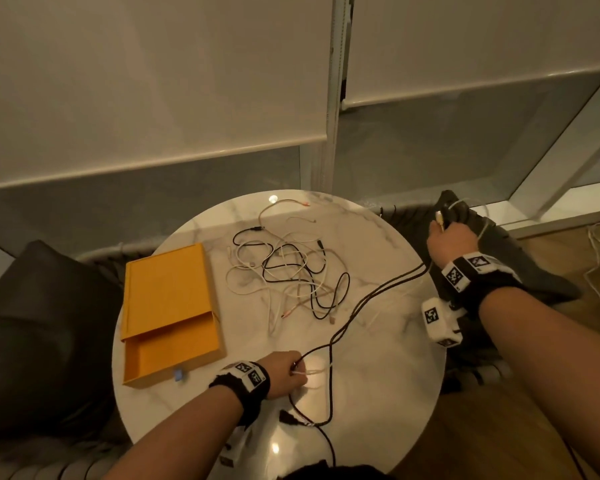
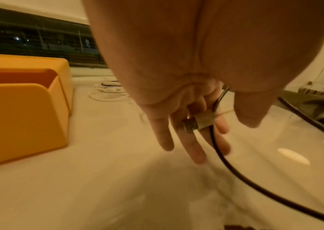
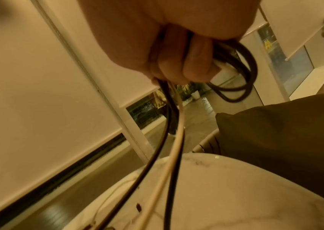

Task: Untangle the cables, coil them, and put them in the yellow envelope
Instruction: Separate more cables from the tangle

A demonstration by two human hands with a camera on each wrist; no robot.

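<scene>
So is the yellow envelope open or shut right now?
Open: the yellow envelope has its near end gaping toward the person, its hollow inside in view.

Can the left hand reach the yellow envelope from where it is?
Probably yes. The left hand sits just right of the envelope, with only bare table between them. But its fingers already hold a plug and a black cable.
</scene>
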